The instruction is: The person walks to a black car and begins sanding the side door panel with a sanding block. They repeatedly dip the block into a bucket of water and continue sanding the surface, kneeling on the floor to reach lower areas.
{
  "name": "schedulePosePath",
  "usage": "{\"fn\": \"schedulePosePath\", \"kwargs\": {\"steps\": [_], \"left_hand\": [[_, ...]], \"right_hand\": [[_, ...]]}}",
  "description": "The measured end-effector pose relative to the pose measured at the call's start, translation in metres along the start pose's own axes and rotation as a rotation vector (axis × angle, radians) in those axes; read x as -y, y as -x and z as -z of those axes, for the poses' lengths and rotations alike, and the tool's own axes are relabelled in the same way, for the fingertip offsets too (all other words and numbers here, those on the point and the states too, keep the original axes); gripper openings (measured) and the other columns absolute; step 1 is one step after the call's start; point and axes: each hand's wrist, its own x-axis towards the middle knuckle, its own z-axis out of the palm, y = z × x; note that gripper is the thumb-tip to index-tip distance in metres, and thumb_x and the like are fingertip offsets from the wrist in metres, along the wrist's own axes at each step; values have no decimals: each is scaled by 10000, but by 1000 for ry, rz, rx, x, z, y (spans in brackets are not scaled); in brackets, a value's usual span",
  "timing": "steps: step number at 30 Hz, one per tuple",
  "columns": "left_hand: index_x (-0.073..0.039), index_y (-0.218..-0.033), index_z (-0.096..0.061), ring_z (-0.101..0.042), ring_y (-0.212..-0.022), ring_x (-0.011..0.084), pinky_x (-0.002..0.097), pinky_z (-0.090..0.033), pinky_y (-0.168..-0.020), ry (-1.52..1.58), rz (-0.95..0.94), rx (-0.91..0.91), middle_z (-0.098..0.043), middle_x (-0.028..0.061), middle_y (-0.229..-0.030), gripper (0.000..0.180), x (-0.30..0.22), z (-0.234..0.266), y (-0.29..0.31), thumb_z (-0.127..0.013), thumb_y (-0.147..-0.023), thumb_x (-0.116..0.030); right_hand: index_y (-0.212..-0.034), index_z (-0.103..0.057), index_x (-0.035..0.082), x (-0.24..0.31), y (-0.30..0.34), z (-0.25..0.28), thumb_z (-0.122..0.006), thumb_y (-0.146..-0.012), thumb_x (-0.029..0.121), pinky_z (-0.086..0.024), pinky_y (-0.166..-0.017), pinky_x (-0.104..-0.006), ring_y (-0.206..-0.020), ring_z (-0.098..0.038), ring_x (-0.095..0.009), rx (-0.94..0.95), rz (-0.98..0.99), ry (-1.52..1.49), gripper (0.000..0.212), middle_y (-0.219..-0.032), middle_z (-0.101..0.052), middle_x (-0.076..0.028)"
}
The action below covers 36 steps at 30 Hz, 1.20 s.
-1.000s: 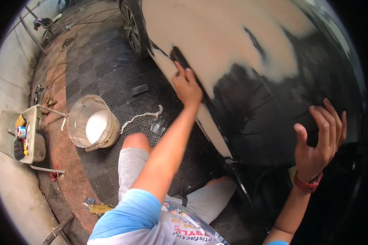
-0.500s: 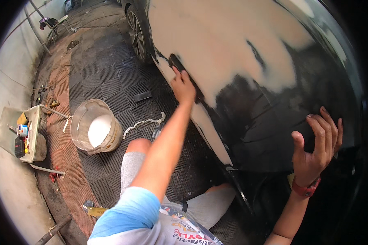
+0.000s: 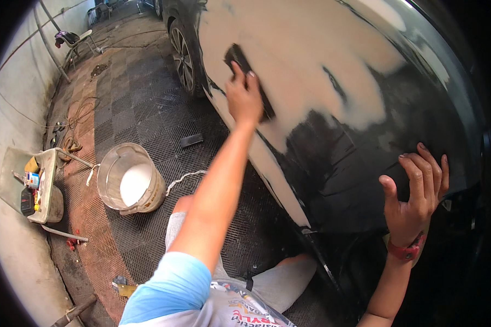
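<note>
Count your hands first: two. Your left grip (image 3: 244, 98) is closed around one long dark block (image 3: 236, 54); your right grip (image 3: 417, 188) holds nothing, its fingers spread and its thumb set apart. Red watches or bands: one, on the right wrist (image 3: 406, 250).

Count the surroundings. Car panels in front of you: one large panel (image 3: 294, 49), part beige and part black. Clearly visible wheels: one near wheel (image 3: 182, 57). Buckets: one bucket (image 3: 154, 200), with white contents. Small dark slabs on the floor mat (image 3: 142, 109): one slab (image 3: 191, 140). Pale strips: one strip (image 3: 186, 176), beside the bucket. Plastic chairs at the wall side: one near chair (image 3: 10, 179), carrying several small containers.

Locate the block relative to the left grip. It lies beneath the fingers, against the beige area of the panel. It slants from upper left to lower right; its upper end projects past your fingertips, and its lower end shows to the right of your hand. Your right grip is well apart from it, over the black area; fingertip contact there cannot be confirmed.
</note>
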Motion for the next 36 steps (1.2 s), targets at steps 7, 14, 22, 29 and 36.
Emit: {"fn": "schedulePosePath", "kwargs": {"steps": [7, 14, 22, 29, 36], "left_hand": [[-124, -1656, -477, -565, -1260, 436, 480, -435, -1117, 65, -248, -114, -562, 315, -1407, 662, -98, 5, 106, -623, -1079, -415], [-126, -1632, -512, -597, -1210, 450, 489, -501, -1028, 42, -260, -127, -590, 273, -1336, 626, -80, 3, 40, -603, -1084, -416], [-152, -1652, -492, -542, -1275, 455, 514, -446, -1104, 90, -341, -119, -557, 319, -1364, 643, -135, 7, 128, -621, -1073, -401], [-72, -1638, -479, -615, -1215, 395, 478, -503, -1024, -45, -39, -114, -601, 255, -1295, 641, -48, 8, -6, -538, -1112, -434], [-131, -1682, -425, -559, -1292, 437, 485, -466, -1085, 33, -306, -118, -561, 296, -1417, 655, -86, 3, 150, -613, -1085, -322]], "right_hand": [[-1041, -774, 103, 4, -1, -3, -767, -937, 569, -360, -1249, -519, -1213, -714, -272, 5, -15, -17, 478, -1063, -768, -35], [-1038, -775, 109, 0, 1, 1, -766, -930, 582, -353, -1254, -518, -1211, -711, -273, 9, -4, -5, 485, -1060, -765, -33], [-1035, -775, 112, 3, 0, -6, -762, -916, 602, -356, -1255, -517, -1204, -712, -258, -15, -11, -19, 505, -1053, -762, -22], [-1019, -778, 109, 3, -2, 0, -754, -915, 614, -365, -1247, -518, -1188, -719, -260, -23, -13, -22, 516, -1041, -763, -19], [-1018, -777, 108, 6, -2, -6, -748, -919, 624, -363, -1246, -516, -1200, -717, -262, -10, -7, -19, 526, -1036, -762, -30]]}}
